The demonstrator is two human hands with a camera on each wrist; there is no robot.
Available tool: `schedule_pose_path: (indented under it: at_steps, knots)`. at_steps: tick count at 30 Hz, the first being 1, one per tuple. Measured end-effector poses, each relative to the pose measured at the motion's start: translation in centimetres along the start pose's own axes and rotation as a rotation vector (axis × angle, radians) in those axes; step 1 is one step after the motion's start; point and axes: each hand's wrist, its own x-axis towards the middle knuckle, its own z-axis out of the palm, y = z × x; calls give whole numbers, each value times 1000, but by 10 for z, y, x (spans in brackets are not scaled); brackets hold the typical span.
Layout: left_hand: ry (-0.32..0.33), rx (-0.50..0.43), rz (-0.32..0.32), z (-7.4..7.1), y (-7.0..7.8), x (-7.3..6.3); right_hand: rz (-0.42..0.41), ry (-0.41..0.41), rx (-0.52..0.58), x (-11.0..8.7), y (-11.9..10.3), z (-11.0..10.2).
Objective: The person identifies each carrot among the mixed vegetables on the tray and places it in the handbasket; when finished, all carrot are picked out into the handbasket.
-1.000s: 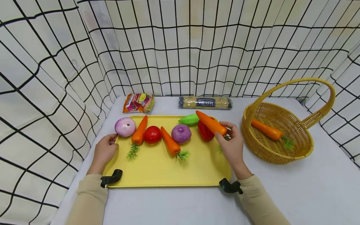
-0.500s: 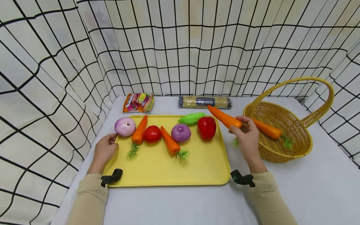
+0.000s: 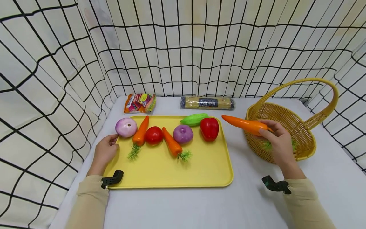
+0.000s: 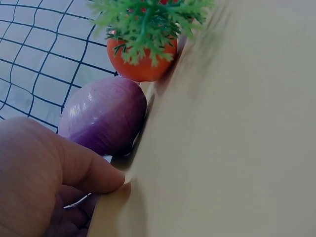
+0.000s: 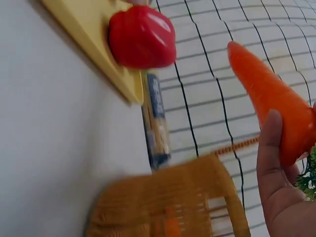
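Note:
My right hand pinches an orange carrot near its thick end, and the carrot's tip points left, in front of the wicker basket. In the right wrist view the carrot is between thumb and fingers, its green leaves at the frame's edge. My left hand pinches the left rim of the yellow tray, beside a purple onion. On the tray lie a carrot, a tomato, another carrot, a second purple onion, a green vegetable and a red bell pepper.
Behind the tray lie a colourful snack bag and a pack of pasta. The basket's tall handle arches over it. Grid-patterned cloth walls stand around the white table.
My right hand has carried the carrot rightward from over the tray to the basket's front left, now hiding the carrot inside the basket in the head view. The left hand has stayed at the rim.

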Motion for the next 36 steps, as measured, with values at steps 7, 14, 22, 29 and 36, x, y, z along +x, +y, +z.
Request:
schedule_pose_path:
  at_steps: [7,14,22,29,36]
  knots:
    - [12,7,6,0,0,0,-29,64,79,-3,-8,-44]
    - [22,0,7,0,1,-1,19,106,105,-9,-10,-81]
    - [16,1,14,0,-1,-1,117,113,228,-9,-6,-107]
    - [18,4,20,2,-4,1,125,142,49,-4,1,-107]
    - [14,8,16,2,-3,1,196,201,-203,11,2,-103]
